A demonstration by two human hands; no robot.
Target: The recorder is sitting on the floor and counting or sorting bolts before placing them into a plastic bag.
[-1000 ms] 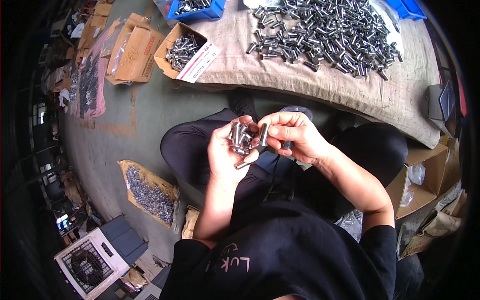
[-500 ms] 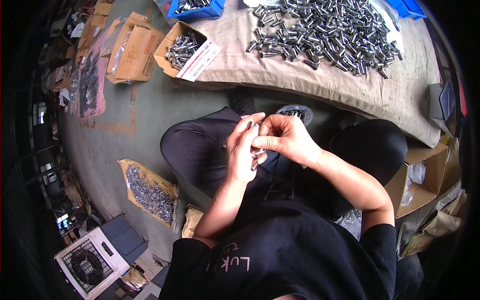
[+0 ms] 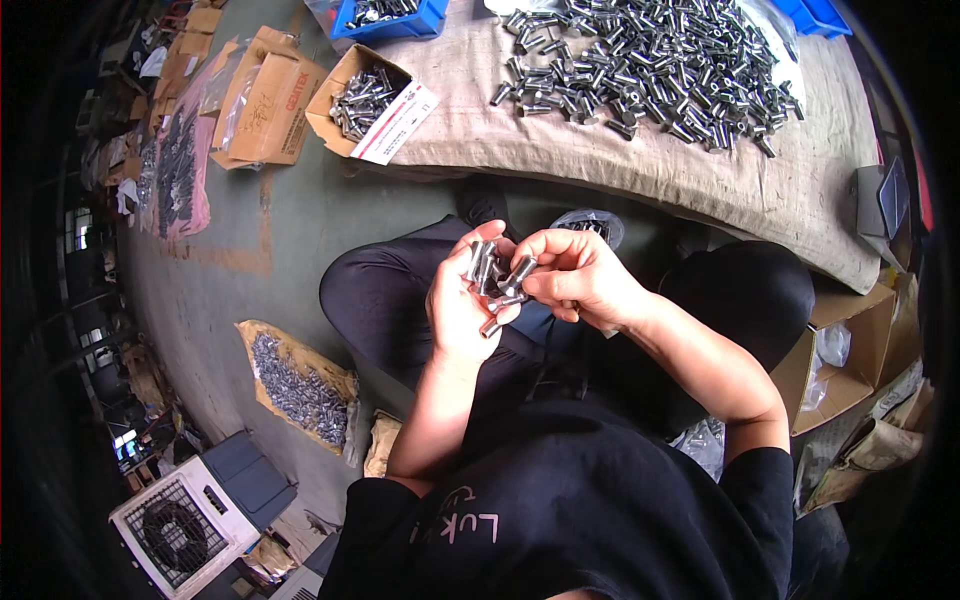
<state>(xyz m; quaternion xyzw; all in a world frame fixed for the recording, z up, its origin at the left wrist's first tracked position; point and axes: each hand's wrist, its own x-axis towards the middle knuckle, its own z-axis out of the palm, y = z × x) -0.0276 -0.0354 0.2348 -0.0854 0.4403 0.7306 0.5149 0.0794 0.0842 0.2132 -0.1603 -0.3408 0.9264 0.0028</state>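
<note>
Over my lap, my left hand [image 3: 458, 315] is palm up with its fingers curled, cradling several shiny cylindrical metal fasteners [image 3: 484, 268]. One of them sticks out past the heel of the palm. My right hand [image 3: 592, 284] meets it from the right, its thumb and index finger pinching a single metal fastener [image 3: 522, 268] above the left palm. The other right fingers are bent and partly hidden. Just beyond my hands stands a clear plastic bag or tub [image 3: 600, 222] with more metal pieces in it.
A large heap of fasteners [image 3: 650, 70] lies on a cloth-covered low platform [image 3: 470, 135]. An open carton of fasteners [image 3: 335, 125] and a blue bin [image 3: 425, 22] stand at its left. On the floor at left are a tray of small metal parts [image 3: 300, 390] and an air cooler [image 3: 175, 525].
My left hand has tipped open, moving slightly left, so the fasteners in its palm now show. My right hand has drawn a little apart from it, one fastener pinched in its fingertips.
</note>
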